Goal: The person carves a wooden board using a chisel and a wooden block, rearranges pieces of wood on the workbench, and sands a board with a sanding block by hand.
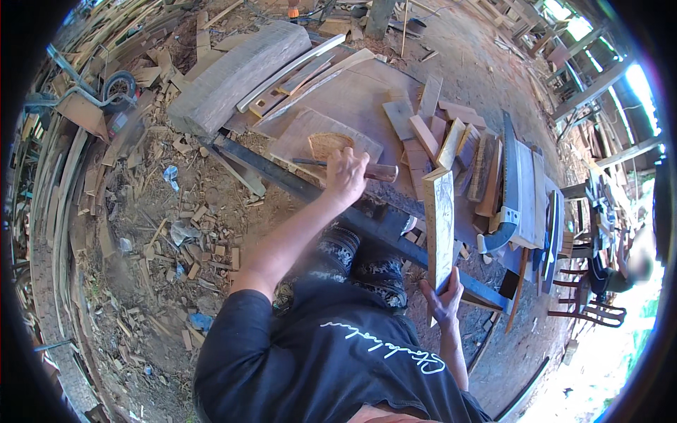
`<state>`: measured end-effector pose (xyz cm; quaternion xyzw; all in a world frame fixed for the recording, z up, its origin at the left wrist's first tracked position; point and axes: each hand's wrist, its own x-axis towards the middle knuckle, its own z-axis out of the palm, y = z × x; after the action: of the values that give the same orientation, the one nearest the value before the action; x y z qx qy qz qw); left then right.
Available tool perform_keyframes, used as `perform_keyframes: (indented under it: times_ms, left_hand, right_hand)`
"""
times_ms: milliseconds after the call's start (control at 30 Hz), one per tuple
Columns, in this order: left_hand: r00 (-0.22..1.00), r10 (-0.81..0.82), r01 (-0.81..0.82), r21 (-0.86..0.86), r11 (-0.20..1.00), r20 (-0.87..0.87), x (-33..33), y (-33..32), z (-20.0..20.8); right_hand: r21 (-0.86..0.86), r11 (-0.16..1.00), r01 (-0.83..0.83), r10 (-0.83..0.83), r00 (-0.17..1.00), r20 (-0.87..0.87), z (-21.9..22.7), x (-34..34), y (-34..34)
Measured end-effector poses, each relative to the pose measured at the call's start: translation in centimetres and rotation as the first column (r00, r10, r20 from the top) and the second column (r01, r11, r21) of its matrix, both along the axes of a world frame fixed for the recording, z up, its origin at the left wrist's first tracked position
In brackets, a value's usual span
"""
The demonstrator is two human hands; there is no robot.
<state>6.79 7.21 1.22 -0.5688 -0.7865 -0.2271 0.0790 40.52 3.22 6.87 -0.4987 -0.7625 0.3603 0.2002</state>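
Head view: the bench (352,92), on a blue frame, fills the middle, over ground strewn with wood scraps. A thick beam (236,74) lies across its far left end, with several long strips (307,76) just beside it. Offcuts (424,135) are heaped toward the right, overlapping at different angles. Between strips and offcuts, near the person's side, the slab (293,137) lies flat on the bench. A long stick (441,218) points away from the person, its far end by the offcuts. Right of the heap, a saw (508,169) lies along some boards, its blue handle toward the person. The right hand (444,299) has its fingers closed around the stick's near end. The left hand (345,173), over the slab's near edge, has its fingers clamped on a tool (381,172); the wooden handle sticks out on the right, a dark metal part on the left. Just beyond the metal, a rough tan patch (330,144) marks the slab.
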Motion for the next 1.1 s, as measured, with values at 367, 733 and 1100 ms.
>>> perform_keyframes:
  times_ms: [367, 733, 1100]
  left_hand:
    - [0.966, -0.203, 0.171, 0.192, 0.966, 0.161, 6.3, 0.3, 2.9]
    - [0.783, -0.612, 0.540, 0.369, 0.756, 0.109, 5.0, -0.3, 1.6]
    - [0.739, -0.672, 0.600, 0.404, 0.691, 0.051, 4.1, -0.2, -0.7]
  right_hand:
    - [0.038, 0.990, 0.135, -0.127, 0.978, -0.164, -0.5, 2.3, -0.2]
    - [0.052, 0.987, 0.154, -0.144, 0.977, -0.155, -0.8, 3.4, -2.2]
    - [0.067, 0.997, -0.047, 0.037, 0.989, 0.141, -2.6, 1.6, -1.8]
